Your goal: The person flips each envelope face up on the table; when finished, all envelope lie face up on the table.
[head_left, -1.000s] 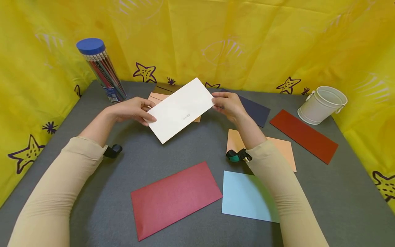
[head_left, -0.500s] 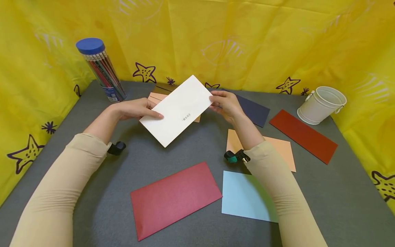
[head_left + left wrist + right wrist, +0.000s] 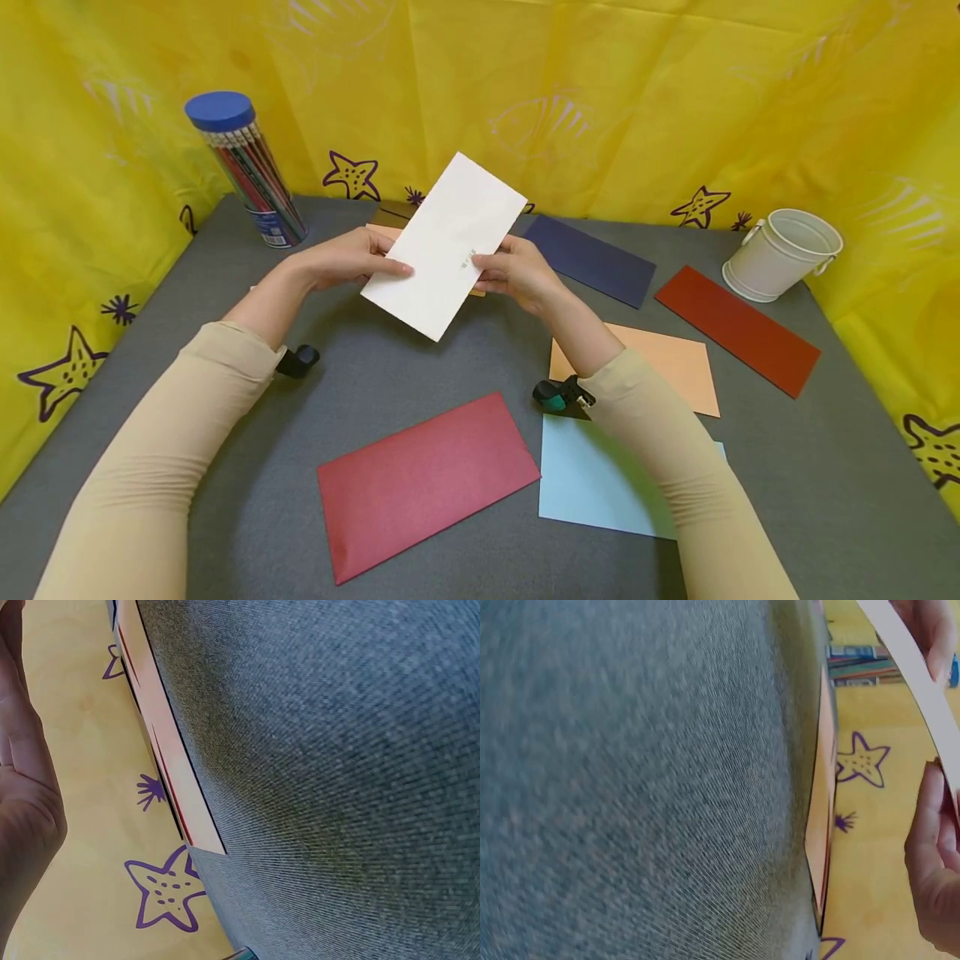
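Both hands hold a white envelope tilted in the air above the back of the table. My left hand pinches its lower left edge, thumb on the near face. My right hand pinches the right edge, its thumb beside small printed marks. Behind and below, a peach envelope and a brown envelope are partly hidden. In the right wrist view, the white envelope shows edge-on and slightly bowed between the hands. The left wrist view catches only part of my left hand.
A red envelope and a light blue one lie in front. To the right are a peach envelope, a navy one, a rust-red one and a white bucket. A pencil tub stands back left.
The white envelope has turned to a steeper angle. My right hand has moved left and down along its edge, and my left hand has shifted slightly right. More of the navy envelope shows.
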Motion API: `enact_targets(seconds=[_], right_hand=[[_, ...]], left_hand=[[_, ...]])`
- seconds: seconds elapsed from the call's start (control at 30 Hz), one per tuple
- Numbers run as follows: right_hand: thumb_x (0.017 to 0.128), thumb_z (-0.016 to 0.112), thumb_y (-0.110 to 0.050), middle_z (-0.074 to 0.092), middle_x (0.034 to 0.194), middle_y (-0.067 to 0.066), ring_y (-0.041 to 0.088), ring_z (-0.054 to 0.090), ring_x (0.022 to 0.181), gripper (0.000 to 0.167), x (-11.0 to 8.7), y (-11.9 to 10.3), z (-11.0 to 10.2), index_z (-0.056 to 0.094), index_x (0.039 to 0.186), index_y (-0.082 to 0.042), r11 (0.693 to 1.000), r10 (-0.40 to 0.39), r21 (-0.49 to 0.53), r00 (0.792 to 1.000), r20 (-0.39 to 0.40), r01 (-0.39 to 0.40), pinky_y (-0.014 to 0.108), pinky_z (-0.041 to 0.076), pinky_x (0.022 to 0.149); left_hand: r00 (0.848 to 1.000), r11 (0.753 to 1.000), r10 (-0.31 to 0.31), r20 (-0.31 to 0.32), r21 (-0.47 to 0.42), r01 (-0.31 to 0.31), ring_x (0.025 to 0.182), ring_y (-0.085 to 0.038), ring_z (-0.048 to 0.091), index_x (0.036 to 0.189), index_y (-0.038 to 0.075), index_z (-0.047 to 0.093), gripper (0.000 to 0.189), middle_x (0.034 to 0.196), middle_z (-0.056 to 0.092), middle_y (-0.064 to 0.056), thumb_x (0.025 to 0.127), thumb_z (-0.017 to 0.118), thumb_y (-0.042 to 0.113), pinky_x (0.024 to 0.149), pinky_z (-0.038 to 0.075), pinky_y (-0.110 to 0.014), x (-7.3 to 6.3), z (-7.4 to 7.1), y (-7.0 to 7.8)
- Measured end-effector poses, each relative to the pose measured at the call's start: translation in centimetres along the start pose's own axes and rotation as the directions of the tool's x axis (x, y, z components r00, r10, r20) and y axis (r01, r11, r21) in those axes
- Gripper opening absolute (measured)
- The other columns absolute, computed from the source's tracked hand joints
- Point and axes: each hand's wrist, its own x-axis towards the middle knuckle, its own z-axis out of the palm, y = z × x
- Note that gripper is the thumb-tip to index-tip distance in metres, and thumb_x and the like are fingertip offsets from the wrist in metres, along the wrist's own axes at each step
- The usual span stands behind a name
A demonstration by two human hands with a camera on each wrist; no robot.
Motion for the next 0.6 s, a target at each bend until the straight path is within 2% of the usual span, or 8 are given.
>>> enact_targets(seconds=[0.1, 0.2, 0.3, 0.37, 0.47, 0.53, 0.6], right_hand=[[0.096, 0.061, -0.007, 0.067, 0.090, 0.001, 0.011, 0.068, 0.072, 0.028, 0.0, 0.0, -0.1, 0.056, 0.122, -0.001, 0.994, 0.006, -0.108, 1.000, 0.027, -0.003, 0.024, 0.058, 0.066], [0.096, 0.064, -0.013, 0.068, 0.094, 0.002, 0.011, 0.069, 0.075, 0.025, 0.0, -0.1, -0.3, 0.060, 0.119, -0.004, 0.977, 0.017, -0.213, 0.999, 0.050, -0.006, 0.026, 0.057, 0.068], [0.096, 0.064, -0.017, 0.069, 0.103, 0.006, 0.012, 0.070, 0.078, 0.027, 0.0, 0.0, -0.4, 0.062, 0.121, -0.007, 0.962, 0.025, -0.272, 0.998, 0.059, -0.008, 0.028, 0.058, 0.072], [0.097, 0.063, -0.019, 0.068, 0.116, 0.009, 0.013, 0.070, 0.083, 0.031, 0.0, 0.1, -0.4, 0.061, 0.127, -0.011, 0.954, 0.030, -0.298, 0.998, 0.057, -0.012, 0.030, 0.058, 0.076], [0.098, 0.061, -0.021, 0.063, 0.127, 0.010, 0.017, 0.068, 0.093, 0.036, 0.0, 0.4, -0.4, 0.059, 0.134, -0.016, 0.942, 0.028, -0.337, 0.998, 0.057, -0.007, 0.033, 0.057, 0.082], [0.099, 0.060, -0.023, 0.062, 0.128, 0.010, 0.021, 0.066, 0.098, 0.037, 0.0, 0.5, -0.3, 0.059, 0.135, -0.019, 0.928, 0.023, -0.373, 0.998, 0.062, 0.002, 0.034, 0.056, 0.084], [0.099, 0.060, -0.025, 0.064, 0.121, 0.011, 0.023, 0.066, 0.098, 0.033, 0.0, 0.6, -0.3, 0.061, 0.132, -0.020, 0.916, 0.016, -0.400, 0.997, 0.069, 0.013, 0.035, 0.056, 0.084]], left_hand=[[1.000, 1.000, 0.000, -0.012, -0.024, -0.001, 0.080, -0.013, 0.071, 0.117, 0.003, 0.064, 0.027, 0.089, 0.072, 0.002, 0.095, 0.064, 0.019, 0.078, 0.061, -0.034, -0.2, -0.2, 0.0], [0.999, 0.997, 0.043, -0.024, -0.068, -0.045, 0.077, -0.014, 0.071, 0.116, 0.001, 0.058, 0.024, 0.084, 0.070, 0.001, 0.096, 0.061, 0.015, 0.079, 0.061, -0.035, -0.4, -0.6, -0.2], [0.997, 0.992, 0.069, -0.046, -0.106, -0.074, 0.080, -0.016, 0.073, 0.110, 0.000, 0.051, 0.018, 0.082, 0.071, 0.000, 0.097, 0.059, 0.012, 0.079, 0.061, -0.034, -0.4, -0.9, -0.4], [0.995, 0.990, 0.066, -0.072, -0.123, -0.075, 0.080, -0.015, 0.074, 0.110, 0.000, 0.049, 0.019, 0.082, 0.072, 0.001, 0.098, 0.059, 0.011, 0.079, 0.061, -0.033, -0.4, -1.1, -0.4], [0.991, 0.987, 0.046, -0.124, -0.149, -0.065, 0.077, -0.014, 0.074, 0.115, 0.002, 0.050, 0.023, 0.083, 0.072, 0.004, 0.097, 0.060, 0.013, 0.079, 0.062, -0.034, -0.4, -1.2, -0.4], [0.987, 0.986, 0.031, -0.158, -0.159, -0.056, 0.076, -0.012, 0.073, 0.120, 0.005, 0.053, 0.027, 0.086, 0.073, 0.006, 0.097, 0.061, 0.016, 0.078, 0.062, -0.034, -0.3, -1.2, -0.4], [0.982, 0.987, 0.024, -0.189, -0.152, -0.054, 0.076, -0.010, 0.071, 0.118, 0.006, 0.056, 0.026, 0.086, 0.071, 0.006, 0.097, 0.062, 0.019, 0.076, 0.061, -0.032, -0.3, -1.2, -0.4]])
